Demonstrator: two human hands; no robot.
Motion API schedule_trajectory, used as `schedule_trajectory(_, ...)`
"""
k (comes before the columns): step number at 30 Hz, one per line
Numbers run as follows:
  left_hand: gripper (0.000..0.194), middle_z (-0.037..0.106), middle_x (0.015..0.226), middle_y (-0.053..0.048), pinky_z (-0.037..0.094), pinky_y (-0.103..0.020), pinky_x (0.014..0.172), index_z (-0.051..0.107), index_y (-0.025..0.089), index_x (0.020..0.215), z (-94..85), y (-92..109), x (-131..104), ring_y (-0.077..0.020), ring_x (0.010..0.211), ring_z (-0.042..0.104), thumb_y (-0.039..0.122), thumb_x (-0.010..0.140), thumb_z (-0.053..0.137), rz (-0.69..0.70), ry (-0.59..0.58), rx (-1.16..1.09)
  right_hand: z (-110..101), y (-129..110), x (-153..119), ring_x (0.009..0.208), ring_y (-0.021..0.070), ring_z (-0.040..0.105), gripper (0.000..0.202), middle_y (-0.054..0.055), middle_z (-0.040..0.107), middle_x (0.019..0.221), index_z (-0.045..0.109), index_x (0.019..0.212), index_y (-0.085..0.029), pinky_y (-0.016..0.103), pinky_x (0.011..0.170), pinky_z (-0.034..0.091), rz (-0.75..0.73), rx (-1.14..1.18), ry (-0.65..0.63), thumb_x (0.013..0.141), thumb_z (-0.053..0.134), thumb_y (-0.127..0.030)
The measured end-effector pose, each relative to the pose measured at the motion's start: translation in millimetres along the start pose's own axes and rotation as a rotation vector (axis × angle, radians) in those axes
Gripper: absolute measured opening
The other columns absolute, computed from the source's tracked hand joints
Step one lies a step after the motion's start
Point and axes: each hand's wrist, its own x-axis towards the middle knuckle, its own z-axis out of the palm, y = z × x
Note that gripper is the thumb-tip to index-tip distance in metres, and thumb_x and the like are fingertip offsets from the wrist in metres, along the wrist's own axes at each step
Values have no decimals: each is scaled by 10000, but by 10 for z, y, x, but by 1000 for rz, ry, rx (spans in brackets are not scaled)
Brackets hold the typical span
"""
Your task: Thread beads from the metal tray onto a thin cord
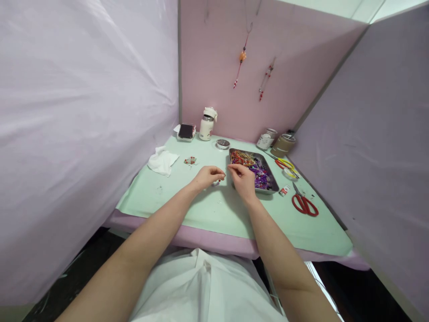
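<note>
My left hand [209, 175] is over the middle of the table, thumb and fingertips pinched together. From it hangs a short string of small beads [217, 183], reddish and pale. My right hand [241, 178] faces it a small gap away, also closed in a pinch, and partly covers the left side of a metal tray [274, 182]. Whatever its fingertips hold is too small to make out. Inside the tray are purple beads [262, 178] and a tangle of red and gold strings [241, 157]. Left of my hands lies a small cluster of red and clear beads [190, 160].
Behind stand a white bottle [207, 127], a dark ink-pad-like box [186, 132], a round dish [223, 144] and two jars [266, 139]. Red-handled scissors [304, 205] and yellow-handled pliers [284, 163] lie right; a white cloth [162, 161] lies left. Beaded strands [242, 56] hang behind.
</note>
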Motion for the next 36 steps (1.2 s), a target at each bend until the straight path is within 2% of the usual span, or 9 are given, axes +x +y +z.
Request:
schedule_trajectory(5,210,660,717,-50,398,-247,599,688,121,778,29,-8,-14,-115,645,562,302,682,642,-52,-16,-39,55,-93,-32,740,183,632,212,43,706,817,698,840,-195,314,705,495,140,230,-34,752,605,-364)
schedule_trajectory(9,372,640,691,-39,372,-236,558,668,127,996,39,10,-19,-107,620,548,292,663,680,-82,15,-186,47,-141,-26,695,169,608,201,29,693,769,690,810,-194,297,658,476,184,253,-55,735,612,-363)
schedule_trajectory(11,426,636,685,-35,356,-228,549,650,131,1042,33,8,-7,-104,627,547,288,649,699,-82,32,-258,30,-135,-13,648,155,581,198,23,677,731,681,792,-190,284,616,458,201,239,-80,740,605,-365)
schedule_trajectory(17,340,659,730,-50,351,-232,561,697,122,889,14,17,19,-92,636,525,304,604,740,-81,85,-303,-20,-95,24,605,142,550,232,21,648,667,684,771,-177,266,565,429,245,214,-144,730,619,-397)
schedule_trajectory(24,322,644,684,-37,325,-229,532,706,125,818,35,61,-6,-78,583,479,344,587,753,-121,98,-365,-51,-81,47,599,135,547,260,25,656,672,669,749,-175,259,558,412,283,303,-216,721,640,-433)
schedule_trajectory(36,323,583,667,-17,294,-211,504,665,136,758,36,75,-13,-74,580,454,398,588,744,-113,113,-317,-59,-99,51,565,128,503,297,16,627,625,613,664,-181,251,537,385,270,224,-229,735,618,-469)
